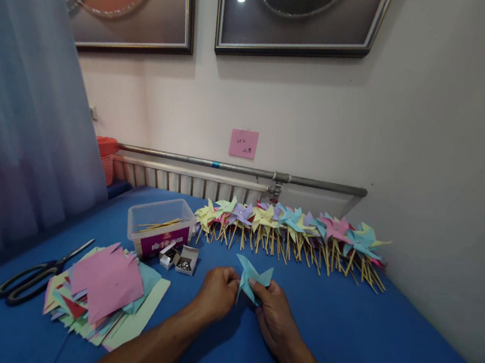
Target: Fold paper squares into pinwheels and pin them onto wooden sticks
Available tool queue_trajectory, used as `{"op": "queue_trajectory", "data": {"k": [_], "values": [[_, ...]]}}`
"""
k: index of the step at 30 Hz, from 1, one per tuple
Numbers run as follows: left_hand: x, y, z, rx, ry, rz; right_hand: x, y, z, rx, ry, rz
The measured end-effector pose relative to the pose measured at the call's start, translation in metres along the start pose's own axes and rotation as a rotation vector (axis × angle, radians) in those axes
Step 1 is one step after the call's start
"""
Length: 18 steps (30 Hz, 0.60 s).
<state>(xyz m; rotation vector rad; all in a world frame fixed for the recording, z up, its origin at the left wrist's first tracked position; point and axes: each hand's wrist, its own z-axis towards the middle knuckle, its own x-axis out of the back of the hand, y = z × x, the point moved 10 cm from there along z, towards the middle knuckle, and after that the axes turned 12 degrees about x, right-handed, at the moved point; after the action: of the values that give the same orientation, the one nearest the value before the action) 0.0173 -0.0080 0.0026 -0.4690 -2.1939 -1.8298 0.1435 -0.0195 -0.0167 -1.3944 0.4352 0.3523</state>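
Note:
A light blue paper pinwheel piece (252,277) is held over the blue table (382,340) between both hands. My left hand (218,292) pinches its left side with the fingers curled. The lower right side is gripped by my right hand (272,314). The folded points of the paper stick up above my fingers.
A row of finished paper pinwheels on sticks (293,233) lies along the wall. A clear plastic box of sticks (160,232) and two small boxes of pins (179,258) stand left of centre. Coloured paper squares (103,288) and scissors (40,273) lie at the left.

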Motion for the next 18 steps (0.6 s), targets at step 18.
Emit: {"op": "queue_trajectory", "data": {"k": [18], "values": [[-0.0015,-0.001,-0.0002,0.007,-0.021,-0.041,0.0023,0.0014,0.0023,0.011,0.007,-0.018]]}}
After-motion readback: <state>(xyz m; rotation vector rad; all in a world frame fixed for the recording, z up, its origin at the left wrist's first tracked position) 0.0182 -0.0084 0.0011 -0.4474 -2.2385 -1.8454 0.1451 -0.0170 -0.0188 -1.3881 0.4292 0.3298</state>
